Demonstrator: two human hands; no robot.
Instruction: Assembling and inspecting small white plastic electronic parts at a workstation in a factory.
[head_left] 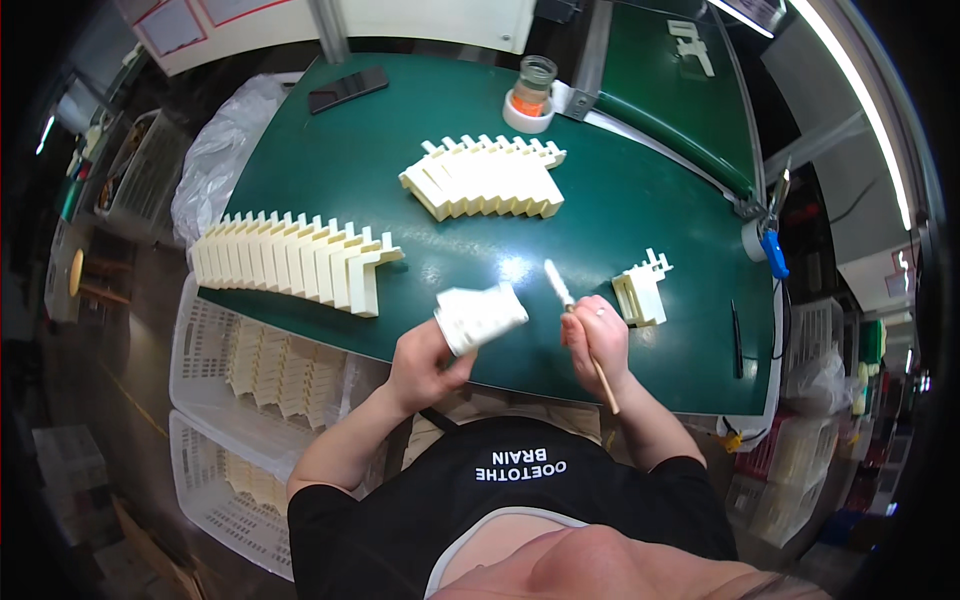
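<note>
Above the table's near edge, my left hand (420, 368) is closed around a cream plastic part (480, 317), blurred by motion. Beside it, my right hand (598, 340) grips a thin wooden-handled brush (557, 283), its white tip pointing up and left towards the part. That tip stands apart from the part. Just right of my right hand, a small group of cream plastic parts (640, 295) rests on the green table (450, 105). A long row of similar parts (290, 260) leans together at the left, and another stacked row (485, 178) lies further back.
A glass jar (535, 80) with orange at its bottom stands in a white tape roll (528, 115) at the back. A black phone (348, 90) lies back left. Blue-handled pliers (773, 250) hang at the right edge, near a black pen-like tool (738, 340). White crates (200, 350) hold more parts.
</note>
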